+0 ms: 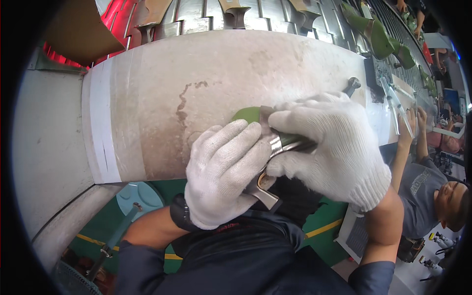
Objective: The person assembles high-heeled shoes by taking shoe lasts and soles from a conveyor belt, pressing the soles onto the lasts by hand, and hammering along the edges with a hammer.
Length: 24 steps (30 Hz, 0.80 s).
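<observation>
Near edge: the heeled shoe (276,143) straddles it, green toe over the surface (162,98), heel hanging out beyond, toward the body.
Room to move: a wide stained stretch runs left of the hands, and more reaches back to the metal conveyor (196,20).
Left hand (223,169): gloved in white, back upward, fingers together and curled over the shoe's left side.
Right hand (329,147): gloved too, coming in from the right, thumb and forefinger parted around the shoe, closed on it.
Shoe count: one between the hands, three brown heeled pieces (235,11) lined up on the conveyor.
Tools: one dark-headed tool (353,85), just beyond the right hand.
</observation>
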Available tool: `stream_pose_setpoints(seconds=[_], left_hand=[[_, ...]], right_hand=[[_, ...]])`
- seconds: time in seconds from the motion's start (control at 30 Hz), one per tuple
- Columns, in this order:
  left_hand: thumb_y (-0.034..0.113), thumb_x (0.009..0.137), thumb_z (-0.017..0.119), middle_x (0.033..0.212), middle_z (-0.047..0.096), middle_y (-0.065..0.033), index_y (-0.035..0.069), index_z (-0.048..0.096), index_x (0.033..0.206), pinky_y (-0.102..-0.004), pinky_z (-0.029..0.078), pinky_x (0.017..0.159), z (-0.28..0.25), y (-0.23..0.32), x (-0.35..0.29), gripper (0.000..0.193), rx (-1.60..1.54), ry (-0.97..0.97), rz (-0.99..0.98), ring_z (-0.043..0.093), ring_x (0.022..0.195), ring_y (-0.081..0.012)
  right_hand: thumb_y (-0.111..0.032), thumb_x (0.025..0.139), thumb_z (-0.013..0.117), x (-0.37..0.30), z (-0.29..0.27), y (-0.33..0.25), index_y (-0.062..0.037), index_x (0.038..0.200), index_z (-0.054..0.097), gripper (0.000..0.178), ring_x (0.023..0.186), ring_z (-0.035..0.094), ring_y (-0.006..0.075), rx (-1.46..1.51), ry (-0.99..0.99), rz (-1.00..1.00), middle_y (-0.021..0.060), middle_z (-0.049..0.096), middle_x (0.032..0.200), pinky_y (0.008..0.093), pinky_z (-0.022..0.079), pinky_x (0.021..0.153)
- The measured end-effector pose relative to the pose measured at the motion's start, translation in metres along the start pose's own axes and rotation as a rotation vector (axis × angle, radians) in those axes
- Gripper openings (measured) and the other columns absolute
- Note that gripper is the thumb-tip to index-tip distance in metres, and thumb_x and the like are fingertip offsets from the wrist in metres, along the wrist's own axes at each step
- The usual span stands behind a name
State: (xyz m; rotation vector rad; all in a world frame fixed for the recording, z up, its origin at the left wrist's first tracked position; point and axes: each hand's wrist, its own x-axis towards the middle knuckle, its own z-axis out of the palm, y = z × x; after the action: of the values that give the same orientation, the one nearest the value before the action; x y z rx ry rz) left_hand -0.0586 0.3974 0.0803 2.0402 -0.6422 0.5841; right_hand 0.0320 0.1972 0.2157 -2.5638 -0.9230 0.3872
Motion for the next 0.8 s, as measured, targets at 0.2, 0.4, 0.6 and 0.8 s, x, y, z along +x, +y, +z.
stream_pose_setpoints(seconds=[0.2, 0.4, 0.6, 0.8], left_hand=[[0.026, 0.063, 0.104, 0.160, 0.056, -0.0292, 0.000, 0.056, 0.154, -0.0591, 0.045, 0.119, 0.016, 0.032, 0.007, 0.106, 0.285, -0.098, -0.122, 0.059, 0.144, -0.0476], [0.022, 0.064, 0.104, 0.157, 0.059, -0.0304, 0.001, 0.062, 0.139, -0.0563, 0.044, 0.120, -0.006, 0.016, 0.039, 0.088, -0.012, -0.142, -0.101, 0.058, 0.145, -0.0492], [0.012, 0.079, 0.095, 0.149, 0.066, -0.0268, 0.001, 0.061, 0.113, -0.0372, 0.058, 0.094, 0.000, -0.003, 0.071, 0.050, -0.130, -0.286, -0.404, 0.069, 0.111, -0.0208], [0.007, 0.083, 0.086, 0.150, 0.065, -0.0260, 0.003, 0.053, 0.102, -0.0295, 0.055, 0.082, 0.008, 0.007, 0.079, 0.039, -0.167, -0.270, -0.410, 0.060, 0.093, -0.0100]], right_hand=[[-0.038, 0.071, 0.100, -0.011, 0.005, 0.027, -0.0023, 0.126, 0.077, 0.070, 0.121, 0.072, 0.0371, -0.234, 0.168, -0.165, 0.0180, 0.078, 0.122, 0.0457, 0.053, 0.108], [-0.009, 0.096, 0.077, -0.062, 0.043, 0.078, -0.0005, 0.143, 0.070, 0.048, 0.131, 0.072, 0.0340, 0.251, 0.757, 0.392, 0.0227, 0.072, 0.143, 0.0448, 0.051, 0.118], [0.006, 0.090, 0.066, -0.081, 0.073, 0.120, -0.0014, 0.132, 0.074, 0.043, 0.118, 0.072, 0.0450, -0.044, 0.844, 0.193, 0.0255, 0.074, 0.124, 0.0499, 0.055, 0.108], [0.003, 0.089, 0.067, -0.080, 0.063, 0.122, -0.0067, 0.135, 0.075, 0.047, 0.103, 0.068, 0.0410, -0.245, 0.806, 0.146, 0.0188, 0.073, 0.113, 0.0514, 0.054, 0.093]])
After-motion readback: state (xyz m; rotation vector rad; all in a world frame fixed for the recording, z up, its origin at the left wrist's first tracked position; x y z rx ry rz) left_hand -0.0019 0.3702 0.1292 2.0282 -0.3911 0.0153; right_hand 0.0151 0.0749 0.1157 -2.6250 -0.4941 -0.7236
